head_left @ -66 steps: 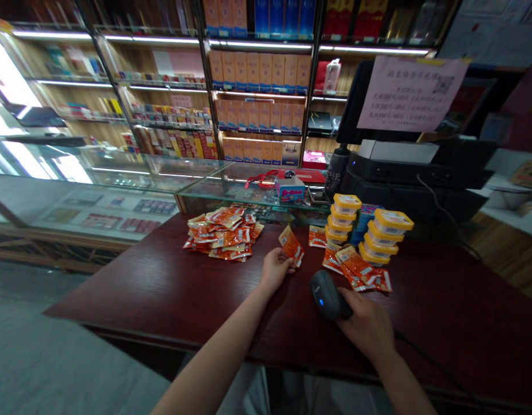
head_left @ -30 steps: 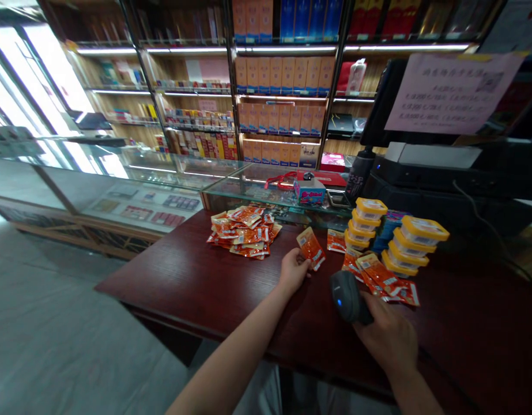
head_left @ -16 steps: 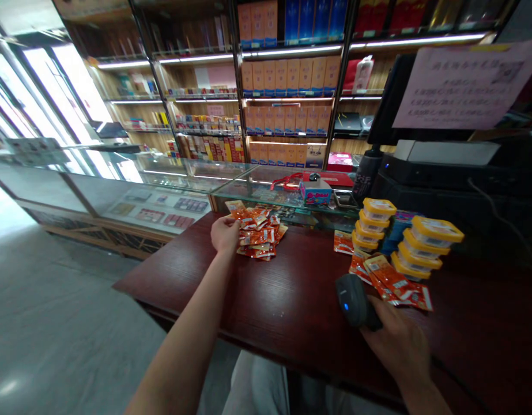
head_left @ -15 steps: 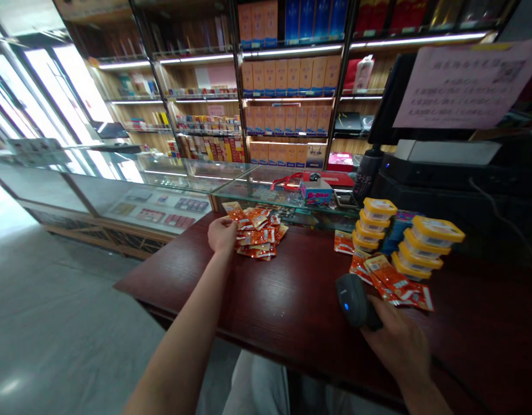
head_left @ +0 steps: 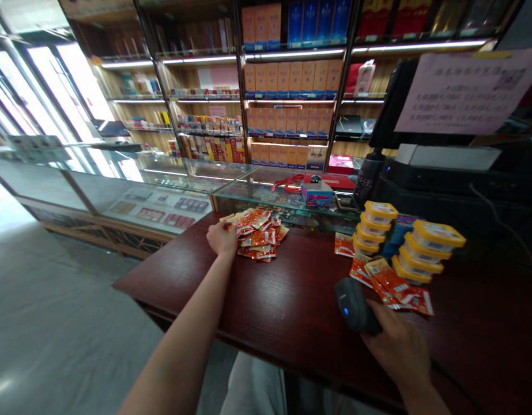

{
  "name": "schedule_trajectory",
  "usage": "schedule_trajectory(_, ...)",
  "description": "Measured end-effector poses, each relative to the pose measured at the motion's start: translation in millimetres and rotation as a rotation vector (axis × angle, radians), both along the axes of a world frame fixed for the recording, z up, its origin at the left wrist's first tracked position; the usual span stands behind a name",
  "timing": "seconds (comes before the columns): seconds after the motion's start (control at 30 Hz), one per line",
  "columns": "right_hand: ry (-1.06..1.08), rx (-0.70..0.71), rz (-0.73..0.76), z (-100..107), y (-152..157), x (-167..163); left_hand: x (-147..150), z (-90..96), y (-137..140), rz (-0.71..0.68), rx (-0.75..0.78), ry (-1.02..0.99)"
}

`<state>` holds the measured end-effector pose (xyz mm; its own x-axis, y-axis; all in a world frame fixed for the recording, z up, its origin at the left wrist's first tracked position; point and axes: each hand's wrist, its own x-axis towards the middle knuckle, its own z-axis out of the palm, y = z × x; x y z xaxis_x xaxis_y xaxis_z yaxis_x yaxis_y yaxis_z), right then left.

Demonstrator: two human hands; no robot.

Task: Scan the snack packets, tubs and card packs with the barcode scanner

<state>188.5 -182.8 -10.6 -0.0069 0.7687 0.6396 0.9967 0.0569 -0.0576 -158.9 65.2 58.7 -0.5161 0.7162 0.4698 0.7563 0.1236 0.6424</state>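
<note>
My left hand (head_left: 222,237) is closed at the left side of a heap of orange snack packets (head_left: 261,236). Its fingers pinch a packet whose pale end (head_left: 227,218) shows just beyond them; the rest blends into the heap. My right hand (head_left: 399,340) is wrapped round the handle of a dark barcode scanner (head_left: 351,302) with a lit blue light, its head pointing left above the table. Several more orange packets (head_left: 389,282) lie loosely overlapped just beyond the scanner.
Two stacks of yellow-lidded tubs (head_left: 373,227) stand at the right, before a monitor (head_left: 389,109) bearing a pink paper sign. A glass display counter (head_left: 231,187) borders the dark red table (head_left: 266,300) at the back. A small colourful box (head_left: 317,195) sits on the glass.
The packet at my left hand has come down flatter onto the heap; before, its end stood higher. My right hand and the scanner have hardly moved.
</note>
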Motion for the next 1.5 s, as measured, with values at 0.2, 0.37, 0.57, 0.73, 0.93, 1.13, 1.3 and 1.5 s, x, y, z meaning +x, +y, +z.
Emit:
schedule_trajectory(0.2, 0.018, -0.015, -0.001, -0.6, 0.1, 1.3, 5.8, -1.1, -4.8, -0.001, 0.050, 0.112)
schedule_trajectory(0.37, 0.027, -0.011, 0.010, -2.1, 0.6, 1.9, 23.4, -0.2, -9.1, -0.101, 0.126, 0.139)
schedule_trajectory(0.57, 0.043, -0.031, -0.015, 1.2, 0.2, -0.7, 77.0, -11.3, -19.2, -0.327, 0.202, 0.166)
schedule_trajectory(0.73, 0.060, -0.047, -0.035, 2.7, 0.6, -1.9, 140.6, -36.1, -34.0, -0.691, 0.088, 0.186)
schedule_trajectory(0.93, 0.085, -0.078, -0.024, -1.6, 3.6, 0.2, 208.8, -52.3, -36.8, -0.978, -0.144, 0.303)
schedule_trajectory(1.13, 0.138, -0.103, -0.015, -3.1, 5.0, 1.3, 258.4, -54.7, -22.6, -1.019, -0.278, 0.433)
schedule_trajectory(1.3, 0.157, -0.110, -0.030, -0.7, 4.4, 0.8, 263.4, -53.1, -22.0, -0.999, -0.338, 0.491)
schedule_trajectory(1.5, 0.158, -0.115, -0.020, -2.2, 3.7, 0.9, 241.0, -48.7, -24.6, -0.959, -0.286, 0.488)
